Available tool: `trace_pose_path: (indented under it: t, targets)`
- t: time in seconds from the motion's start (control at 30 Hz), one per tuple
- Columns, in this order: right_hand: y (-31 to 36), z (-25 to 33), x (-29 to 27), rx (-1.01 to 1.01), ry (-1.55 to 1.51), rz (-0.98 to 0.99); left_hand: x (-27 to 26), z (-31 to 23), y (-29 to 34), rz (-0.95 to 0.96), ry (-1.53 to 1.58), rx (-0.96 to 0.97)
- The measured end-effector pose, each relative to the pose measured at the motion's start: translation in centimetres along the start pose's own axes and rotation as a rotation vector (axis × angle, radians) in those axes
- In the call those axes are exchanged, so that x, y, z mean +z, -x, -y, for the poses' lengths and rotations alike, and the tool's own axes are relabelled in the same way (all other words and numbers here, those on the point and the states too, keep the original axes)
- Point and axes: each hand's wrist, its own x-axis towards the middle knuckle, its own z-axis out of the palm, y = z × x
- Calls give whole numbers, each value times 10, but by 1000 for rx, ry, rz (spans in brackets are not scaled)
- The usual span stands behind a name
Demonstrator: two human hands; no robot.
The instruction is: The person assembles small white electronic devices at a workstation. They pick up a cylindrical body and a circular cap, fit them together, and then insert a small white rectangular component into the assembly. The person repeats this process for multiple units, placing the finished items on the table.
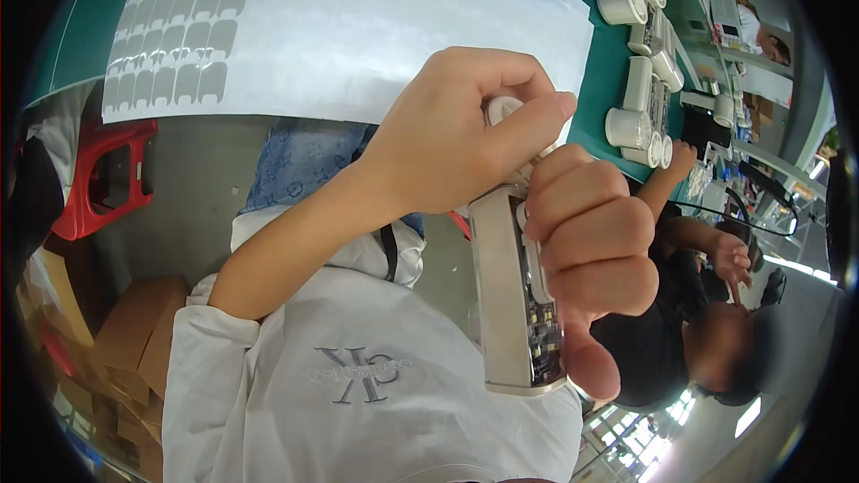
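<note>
Left hand (461, 130) and right hand (595, 233) grip a boxy device (499, 295) (off-white, partly dark).

the off-white device (501, 295) is long and boxy, held up between four and five o'clock from the view's middle, its length running roughly twelve to six. its three o'clock side shows a dark strip (544, 344) flecked with pale yellow; its rounded twelve o'clock end (502, 108) is mostly covered.

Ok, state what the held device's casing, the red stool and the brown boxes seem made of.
Casing: probably plastic, satin off-white, with smooth sides; painted metal isn't excluded.
Red stool: likely moulded plastic, faintly glossy, with rounded edges.
Brown boxes: seemingly cardboard, matt with folded edges.
</note>
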Motion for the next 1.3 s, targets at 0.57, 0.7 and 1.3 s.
trace_pose_path:
  t: [0.57, 0.7, 1.3]
  targets:
    - [5, -5, -17, 69, -88, 212, 0, 14, 2, -17, -78, -32]
    - [2, -9, -16, 51, 117, 126, -16, 9, 2, -127, -112, 132]
    - [22, -75, -45, 638, 660, 243, -109, -9, -50, 158, -1256, 361]
